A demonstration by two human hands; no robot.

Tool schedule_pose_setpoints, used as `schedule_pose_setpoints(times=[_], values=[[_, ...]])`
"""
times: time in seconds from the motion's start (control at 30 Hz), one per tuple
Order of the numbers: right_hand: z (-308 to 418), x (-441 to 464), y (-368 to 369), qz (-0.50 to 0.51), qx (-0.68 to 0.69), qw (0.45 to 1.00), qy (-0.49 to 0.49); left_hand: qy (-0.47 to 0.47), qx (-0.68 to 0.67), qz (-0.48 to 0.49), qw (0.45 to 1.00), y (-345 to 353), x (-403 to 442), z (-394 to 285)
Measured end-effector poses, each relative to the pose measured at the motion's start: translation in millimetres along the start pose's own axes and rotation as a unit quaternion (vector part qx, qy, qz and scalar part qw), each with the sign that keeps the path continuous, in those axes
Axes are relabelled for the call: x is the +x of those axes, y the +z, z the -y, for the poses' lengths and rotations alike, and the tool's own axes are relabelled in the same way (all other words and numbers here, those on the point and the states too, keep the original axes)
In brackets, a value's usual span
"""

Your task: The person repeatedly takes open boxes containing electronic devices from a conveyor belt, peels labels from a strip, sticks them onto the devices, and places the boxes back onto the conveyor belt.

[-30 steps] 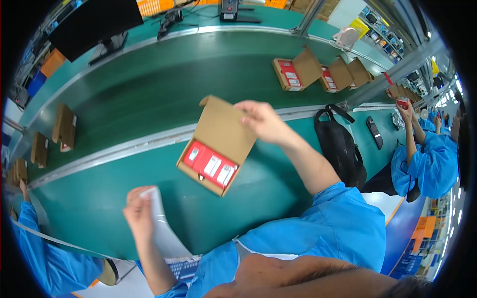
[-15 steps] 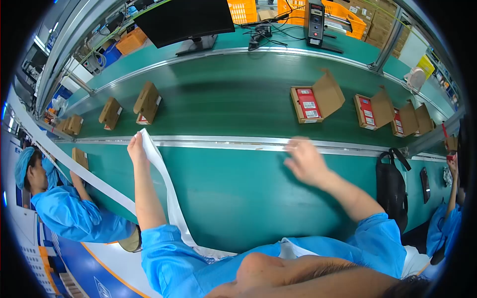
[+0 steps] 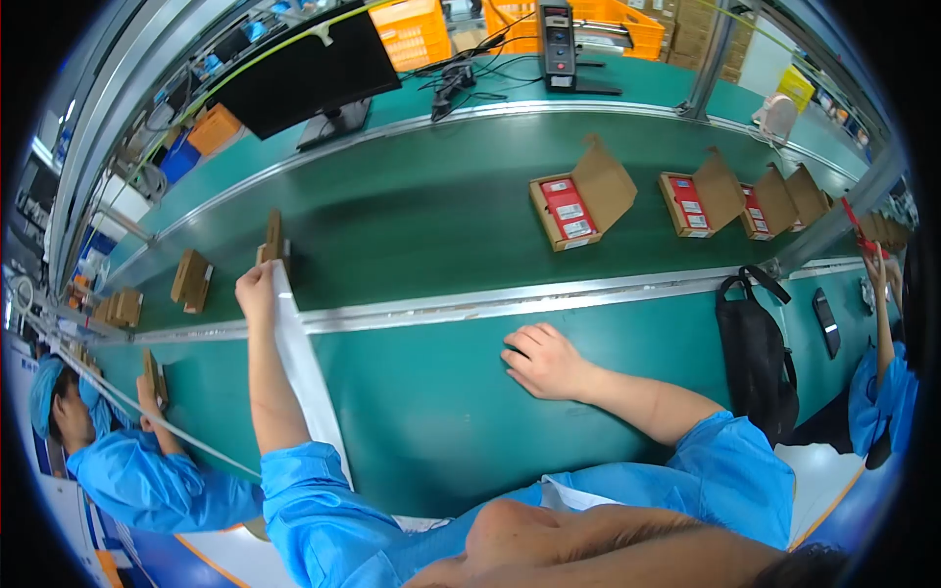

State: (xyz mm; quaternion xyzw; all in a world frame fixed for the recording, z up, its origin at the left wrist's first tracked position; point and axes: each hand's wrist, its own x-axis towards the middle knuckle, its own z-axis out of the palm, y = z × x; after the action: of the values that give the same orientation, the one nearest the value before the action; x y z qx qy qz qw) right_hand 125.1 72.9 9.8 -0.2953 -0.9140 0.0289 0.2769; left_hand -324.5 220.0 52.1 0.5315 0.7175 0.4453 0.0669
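Observation:
My left hand (image 3: 257, 291) is raised at the metal rail, fingers closed on the top end of a long white strip (image 3: 302, 367). From there the strip hangs down beside my forearm toward my body. Just beyond this hand a small brown carton (image 3: 274, 235) stands on the conveyor belt, partly hidden by the hand and strip. My right hand (image 3: 549, 363) lies palm down on the green worktop (image 3: 431, 421), holding nothing, its fingers slightly bent and apart. Farther off, an open carton (image 3: 564, 211) with red packs inside sits on the belt.
Several open cartons (image 3: 701, 201) stand at the right, closed ones (image 3: 192, 281) at the left. A black bag (image 3: 755, 353) and a dark handheld device (image 3: 826, 321) lie at right. Co-workers sit on both sides; the left one (image 3: 147, 470) holds a carton. A pale band (image 3: 186, 436) crosses at left.
My right hand has come down and left onto the worktop. My left hand still grips the strip, now closer to a carton. The cartons on the belt appear shifted left as the view turned.

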Motion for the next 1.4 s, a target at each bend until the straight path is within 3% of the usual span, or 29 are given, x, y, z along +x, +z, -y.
schedule_pose_setpoints(times=[0.03,0.1,0.13,0.17,0.2,0.23,0.27,0.37,0.5,0.6,0.67,0.7,0.8,0.83,0.93,1.03,1.13,1.4], values=[[-1.6,-3.8,6.1,-0.002,-0.010,1.000,-0.028,-0.039,-0.077,0.017,0.996,6.3,-5.9,10.2],[7.4,-2.1,10.5,-0.011,0.004,0.996,-0.087,-0.028,-0.250,0.064,0.966,7.0,-56.6,-37.1],[22.6,2.3,7.0,-0.015,0.028,0.993,-0.113,-0.039,-0.254,0.103,0.961,3.9,-83.8,-56.2],[36.5,7.1,4.3,-0.017,0.051,0.989,-0.136,-0.101,-0.303,0.135,0.938,-9.7,-122.0,-116.6],[48.6,14.7,4.6,-0.032,0.046,0.988,-0.144,-0.100,-0.269,0.155,0.945,-16.3,-141.9,-112.2],[62.8,24.2,6.7,-0.044,0.041,0.987,-0.150,-0.032,-0.274,0.171,0.946,-25.5,-162.0,-127.1],[75.4,30.9,10.5,-0.056,0.036,0.986,-0.153,-0.040,-0.289,0.189,0.938,-35.8,-177.5,-139.9],[84.0,38.1,34.1,0.037,-0.157,0.986,-0.049,-0.099,-0.342,0.242,0.903,-53.7,-214.2,-147.1],[86.5,13.9,28.7,0.055,-0.142,0.988,-0.024,-0.240,-0.348,0.271,0.865,-59.4,-251.6,-141.5],[89.6,0.8,7.2,0.113,-0.071,0.991,-0.031,-0.133,-0.366,0.231,0.891,-39.5,-278.0,-131.3],[93.7,8.0,-5.7,0.035,0.125,0.987,0.094,-0.056,-0.322,0.224,0.918,-27.2,-287.0,-131.5],[94.7,12.6,-12.5,-0.006,0.219,0.963,0.156,-0.012,-0.305,0.220,0.926,-23.8,-290.5,-133.0],[92.4,32.6,-28.5,0.089,0.450,0.856,0.238,0.087,-0.286,0.210,0.931,-18.9,-292.9,-140.0],[93.1,27.7,-15.4,0.056,0.504,0.830,0.232,0.115,-0.284,0.206,0.929,-20.3,-290.3,-143.5],[89.2,30.5,-14.6,0.089,0.519,0.821,0.221,0.211,-0.221,0.221,0.926,-30.9,-274.5,-150.0],[93.1,34.4,-12.6,0.042,0.480,0.840,0.250,0.184,-0.271,0.229,0.917,-26.7,-282.7,-134.9],[89.2,34.9,-13.1,0.038,0.467,0.857,0.215,0.172,-0.309,0.216,0.910,-21.3,-283.1,-131.6],[92.2,35.7,-6.9,-0.011,0.477,0.854,0.209,0.120,-0.344,0.219,0.905,-17.7,-285.7,-121.6]])
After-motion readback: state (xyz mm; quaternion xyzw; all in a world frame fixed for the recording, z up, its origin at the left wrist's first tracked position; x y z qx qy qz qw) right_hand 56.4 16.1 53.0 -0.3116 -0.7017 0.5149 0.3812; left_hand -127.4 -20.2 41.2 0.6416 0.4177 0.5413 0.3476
